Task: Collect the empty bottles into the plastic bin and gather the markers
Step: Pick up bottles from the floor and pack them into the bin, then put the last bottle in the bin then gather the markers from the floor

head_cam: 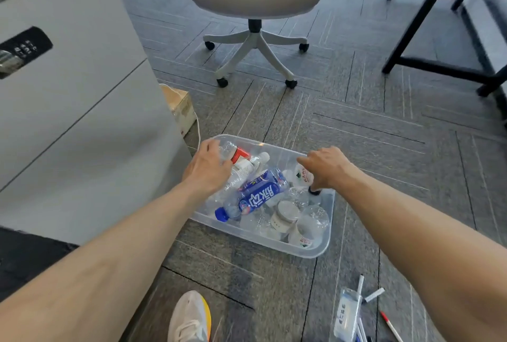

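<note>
Now I read both hands over the plastic bin (323,249): the left hand (207,170) grips a red-labelled bottle (239,161) at the bin's 10 o'clock corner, and the right hand (326,169) curls round a small bottle (303,176) at 2 o'clock. The markers (360,288) lie on the carpet at 5 o'clock, axes roughly 12-to-6, nearer the right hand.
</note>
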### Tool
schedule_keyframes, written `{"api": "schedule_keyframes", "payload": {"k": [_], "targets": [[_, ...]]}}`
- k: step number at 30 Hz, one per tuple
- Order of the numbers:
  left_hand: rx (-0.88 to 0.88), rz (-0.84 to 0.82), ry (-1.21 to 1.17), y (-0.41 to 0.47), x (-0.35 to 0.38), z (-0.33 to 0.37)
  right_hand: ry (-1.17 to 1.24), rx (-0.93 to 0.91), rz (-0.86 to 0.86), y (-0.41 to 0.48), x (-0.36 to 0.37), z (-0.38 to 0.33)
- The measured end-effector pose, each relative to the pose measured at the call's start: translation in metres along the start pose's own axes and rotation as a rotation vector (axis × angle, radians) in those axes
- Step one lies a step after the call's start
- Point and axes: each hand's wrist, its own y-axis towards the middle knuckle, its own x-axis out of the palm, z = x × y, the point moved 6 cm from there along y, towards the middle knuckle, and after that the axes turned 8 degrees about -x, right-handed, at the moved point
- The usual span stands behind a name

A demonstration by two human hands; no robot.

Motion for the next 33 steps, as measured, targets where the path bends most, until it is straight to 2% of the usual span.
{"api": "schedule_keyframes", "payload": {"k": [5,11,18,26,33], "targets": [[0.008,-0.056,0.070,-0.022,-0.014,0.022,0.096,0.036,0.210,-0.029,-0.037,0.011],[0.034,-0.198,0.006,-0.105,-0.012,0.074,0.137,0.166,0.241,-0.154,-0.052,0.016],[0.105,-0.355,0.047,-0.212,0.008,0.119,0.202,0.186,0.301,-0.282,-0.037,-0.017],[0.145,-0.430,0.194,-0.262,0.084,0.136,0.412,0.325,0.298,-0.358,0.054,-0.039],[0.126,-0.605,0.306,-0.280,0.254,0.095,0.882,0.628,0.266,-0.393,0.203,-0.057]]}}
